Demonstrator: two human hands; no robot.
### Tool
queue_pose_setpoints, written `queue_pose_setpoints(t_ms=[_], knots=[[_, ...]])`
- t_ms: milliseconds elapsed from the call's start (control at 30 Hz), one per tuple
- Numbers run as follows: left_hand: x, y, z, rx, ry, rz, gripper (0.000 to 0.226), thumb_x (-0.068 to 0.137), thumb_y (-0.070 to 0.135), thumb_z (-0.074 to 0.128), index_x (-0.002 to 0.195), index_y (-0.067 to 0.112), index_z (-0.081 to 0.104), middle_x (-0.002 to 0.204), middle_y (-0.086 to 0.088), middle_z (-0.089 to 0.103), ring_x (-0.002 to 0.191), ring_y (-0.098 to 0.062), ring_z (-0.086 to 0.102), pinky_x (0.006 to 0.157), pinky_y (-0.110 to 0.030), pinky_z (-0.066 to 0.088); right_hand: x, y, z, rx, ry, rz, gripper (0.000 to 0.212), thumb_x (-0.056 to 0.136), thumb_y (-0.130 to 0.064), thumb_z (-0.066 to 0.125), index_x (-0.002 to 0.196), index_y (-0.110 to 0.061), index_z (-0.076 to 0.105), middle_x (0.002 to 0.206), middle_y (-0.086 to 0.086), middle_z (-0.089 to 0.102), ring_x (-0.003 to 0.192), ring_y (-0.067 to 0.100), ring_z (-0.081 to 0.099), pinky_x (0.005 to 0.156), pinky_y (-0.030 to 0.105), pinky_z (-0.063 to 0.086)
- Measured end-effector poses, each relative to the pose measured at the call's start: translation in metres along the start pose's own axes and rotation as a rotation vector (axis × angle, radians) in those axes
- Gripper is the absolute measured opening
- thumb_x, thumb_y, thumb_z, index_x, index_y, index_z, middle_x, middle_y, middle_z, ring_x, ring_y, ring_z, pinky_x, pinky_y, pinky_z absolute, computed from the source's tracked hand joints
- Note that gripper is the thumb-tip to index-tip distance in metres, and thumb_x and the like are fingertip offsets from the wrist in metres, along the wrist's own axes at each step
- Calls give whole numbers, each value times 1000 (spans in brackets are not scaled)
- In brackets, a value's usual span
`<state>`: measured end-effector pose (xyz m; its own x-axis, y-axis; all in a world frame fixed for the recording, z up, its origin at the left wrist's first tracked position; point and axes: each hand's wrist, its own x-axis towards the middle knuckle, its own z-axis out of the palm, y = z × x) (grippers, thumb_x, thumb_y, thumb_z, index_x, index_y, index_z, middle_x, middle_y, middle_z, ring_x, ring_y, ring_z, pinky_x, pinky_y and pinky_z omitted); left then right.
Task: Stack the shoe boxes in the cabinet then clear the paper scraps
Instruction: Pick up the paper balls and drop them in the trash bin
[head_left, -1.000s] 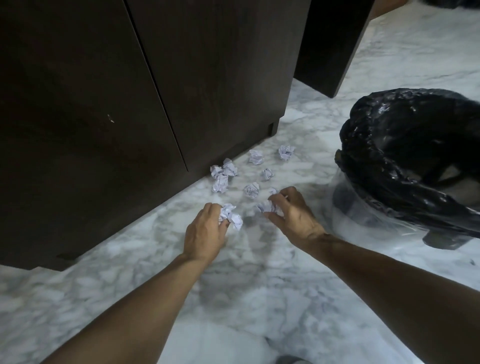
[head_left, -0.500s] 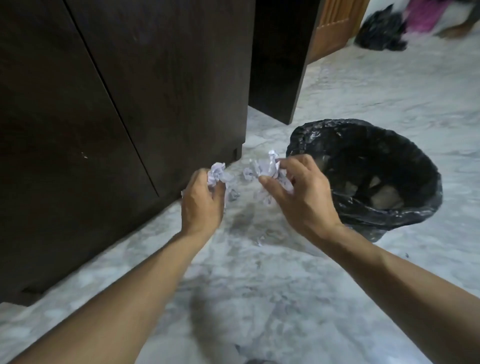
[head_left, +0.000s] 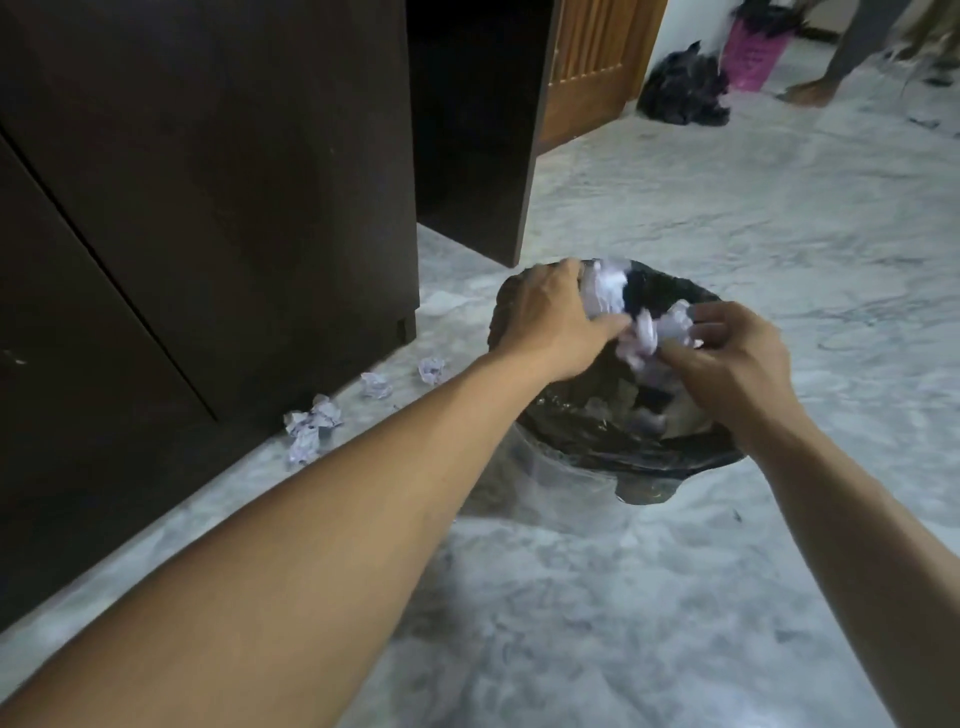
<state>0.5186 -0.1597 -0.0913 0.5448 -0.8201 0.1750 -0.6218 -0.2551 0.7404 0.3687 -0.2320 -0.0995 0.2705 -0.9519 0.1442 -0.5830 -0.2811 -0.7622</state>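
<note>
Paper scraps (head_left: 623, 317) gripped in both hands, over bin (head_left: 649, 452)

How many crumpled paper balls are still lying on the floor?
3 clear groups: one ball nearest the bin, one beside it, and a clump by the cabinet, possibly several balls. The arms may hide more.
</note>
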Motion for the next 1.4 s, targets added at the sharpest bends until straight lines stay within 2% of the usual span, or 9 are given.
queue_pose_setpoints(t_ms=[67,167,300,500,700,933,1133,1267,1400], knots=[[-2,-5,7,42,-138,-45,78,79,41,74,145,18,38,146,-7,41,134,-25,40,107,-40,39,-4,4,-1,5,-9,6,48,75,-24,71,121,-22,57,104,-3,66,99,22,65,91,44,52],[-8,-10,14,41,-103,25,66,87,37,67,144,17,40,147,-3,41,136,-22,38,111,-37,34,-9,8,1,-11,14,-68,51,71,-9,60,120,-21,57,105,-1,66,94,21,66,89,43,54],[-15,-19,19,237,89,123,52,95,32,53,142,13,43,154,-8,33,148,-26,15,121,-47,6,-13,17,2,-334,-20,-175,42,72,-15,58,114,-18,65,108,9,70,100,35,64,83,42,53],[-26,-15,32,227,-69,-134,75,100,47,32,154,4,3,161,-15,-13,148,-28,-17,119,-39,-9,-4,20,-10,-543,-93,-126,33,77,-19,63,110,-19,68,106,15,71,100,40,62,80,41,53],[-29,-14,30,116,-75,-103,73,99,49,32,155,11,3,163,-8,-8,149,-21,-12,119,-43,-9,-10,10,-13,-384,-38,-152,38,77,-16,65,115,-22,69,105,11,74,102,35,66,91,43,53],[-47,-104,-12,62,116,-261,57,102,41,32,152,14,25,163,-4,13,150,-19,8,121,-46,7,-45,-58,33,90,-100,-419,24,76,-9,65,98,-17,72,84,-5,71,76,13,68,76,36,58],[-95,-227,-40,199,202,-486,58,91,36,46,142,9,41,153,-13,35,144,-30,28,115,-51,22,-91,-54,150,115,-407,-543,31,80,-18,63,110,-14,68,105,-1,70,88,14,67,77,37,58],[-117,-277,-43,307,190,-523,72,79,34,61,143,8,39,150,-19,36,140,-35,32,109,-57,27,-96,10,214,-205,-600,-269,72,87,-43,64,147,-18,34,153,4,32,141,23,31,112,38,35],[-117,-300,-39,409,151,-458,94,76,44,73,149,5,27,158,-23,17,145,-38,20,115,-52,19,-109,65,251,-512,-752,-328,120,67,-90,26,155,-19,-13,161,6,-24,148,21,-22,121,41,-5]])
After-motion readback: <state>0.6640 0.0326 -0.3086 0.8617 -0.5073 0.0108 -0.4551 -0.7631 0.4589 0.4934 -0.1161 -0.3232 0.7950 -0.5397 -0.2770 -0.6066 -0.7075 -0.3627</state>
